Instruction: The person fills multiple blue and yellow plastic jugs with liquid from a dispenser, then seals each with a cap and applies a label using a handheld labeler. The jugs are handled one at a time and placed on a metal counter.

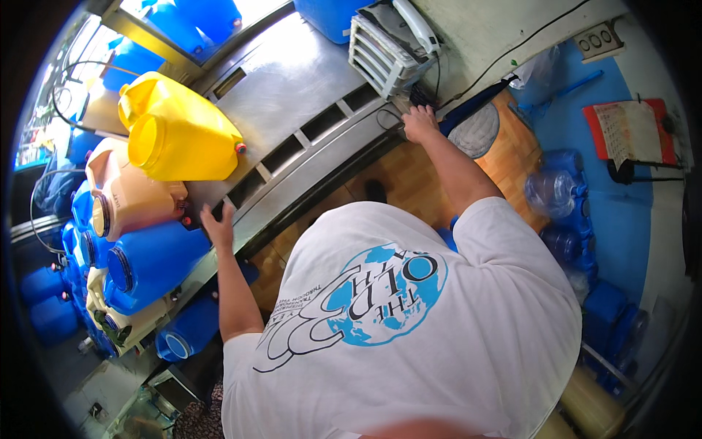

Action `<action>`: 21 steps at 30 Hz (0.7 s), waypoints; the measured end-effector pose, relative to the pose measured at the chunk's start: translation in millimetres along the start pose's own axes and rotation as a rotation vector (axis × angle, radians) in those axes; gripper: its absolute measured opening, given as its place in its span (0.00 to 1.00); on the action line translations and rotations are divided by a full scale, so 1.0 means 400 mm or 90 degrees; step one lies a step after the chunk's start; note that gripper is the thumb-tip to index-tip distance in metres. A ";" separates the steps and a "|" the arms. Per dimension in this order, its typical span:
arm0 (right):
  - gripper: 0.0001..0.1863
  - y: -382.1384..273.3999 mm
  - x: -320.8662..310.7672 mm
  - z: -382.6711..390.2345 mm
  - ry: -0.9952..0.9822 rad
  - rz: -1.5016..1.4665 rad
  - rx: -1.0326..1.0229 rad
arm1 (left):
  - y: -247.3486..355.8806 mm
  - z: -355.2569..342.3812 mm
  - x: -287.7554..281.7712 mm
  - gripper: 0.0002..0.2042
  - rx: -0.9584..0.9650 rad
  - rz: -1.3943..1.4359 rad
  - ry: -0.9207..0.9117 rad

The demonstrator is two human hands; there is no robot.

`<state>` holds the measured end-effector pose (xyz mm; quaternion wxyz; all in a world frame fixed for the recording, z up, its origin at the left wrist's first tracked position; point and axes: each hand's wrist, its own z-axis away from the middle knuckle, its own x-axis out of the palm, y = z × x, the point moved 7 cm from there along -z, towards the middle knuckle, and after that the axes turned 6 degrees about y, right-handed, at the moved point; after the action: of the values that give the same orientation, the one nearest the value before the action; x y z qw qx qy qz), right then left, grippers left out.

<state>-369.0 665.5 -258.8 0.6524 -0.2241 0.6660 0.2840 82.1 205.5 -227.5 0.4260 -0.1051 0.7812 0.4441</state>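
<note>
My left hand (219,225) is at the left end of a steel counter (292,80), thumb and fingers apart, holding nothing I can see. Beside it lies a blue jug (164,256) on its side, with a beige jug (135,190) behind. Just beyond, a large yellow jug (179,135) with a small red tap rests tilted on the counter. My right hand (419,123) is at the counter's right end with its fingers curled in. A dark looped cord (387,117) runs close by it; what the fingers grip, if anything, is hidden.
A white slatted rack (376,55) and a white telephone handset (417,25) stand at the counter's far right. Large clear-blue bottles (559,190) line the right wall, near a red clipboard (632,132) with paper. More blue jugs (183,333) are at lower left.
</note>
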 end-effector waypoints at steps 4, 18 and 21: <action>0.17 0.070 0.024 0.005 -0.150 0.102 0.010 | -0.014 0.341 0.140 0.41 -0.245 -0.124 -0.341; 0.07 0.292 0.159 -0.215 -0.009 -1.064 0.581 | 0.062 0.527 0.222 0.38 -0.560 -0.020 -0.355; 0.06 0.256 0.158 -0.181 0.023 -1.220 0.652 | 0.097 0.473 0.191 0.37 -0.512 -0.049 -0.341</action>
<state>-494.1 697.1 -313.8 0.6088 -0.3559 0.2635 -0.6582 122.4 392.8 -308.1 0.5540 -0.1723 0.4060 0.7060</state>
